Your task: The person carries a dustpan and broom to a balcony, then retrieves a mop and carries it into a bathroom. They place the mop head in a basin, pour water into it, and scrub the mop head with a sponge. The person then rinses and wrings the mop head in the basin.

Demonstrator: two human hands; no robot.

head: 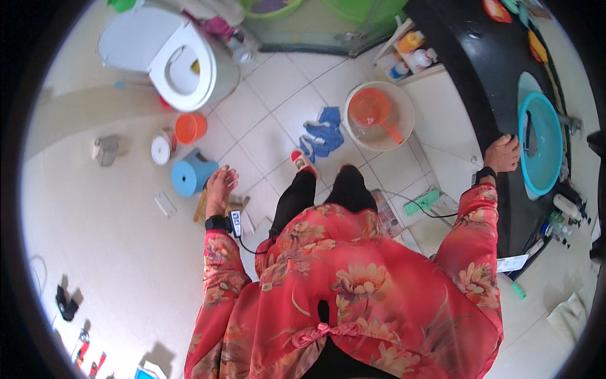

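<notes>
My left hand (pixel 221 185) hangs at my side with nothing in it, fingers slightly apart, near a light-blue plastic stool or bin (pixel 185 176). On the black counter (pixel 478 90), my right hand (pixel 503 154) rests close to the front edge, fingers partly curled; its underside is hidden. Just beyond it, a turquoise plastic basin (pixel 544 170) sits over the white sink (pixel 526 85), with a dark object inside. On the floor ahead lies a crumpled blue cloth (pixel 326 135). Beside that stands a whitish tub (pixel 409 111) holding water and an orange dipper (pixel 369 105).
A toilet (pixel 206 90) with raised lid stands front left, near an orange bucket (pixel 191 128) and a white lidded container (pixel 161 150). A green flat mop head (pixel 421 203) lies below the cabinet (pixel 450 104). Bottles (pixel 411 41) fill an open shelf; a faucet (pixel 573 124) overhangs the basin.
</notes>
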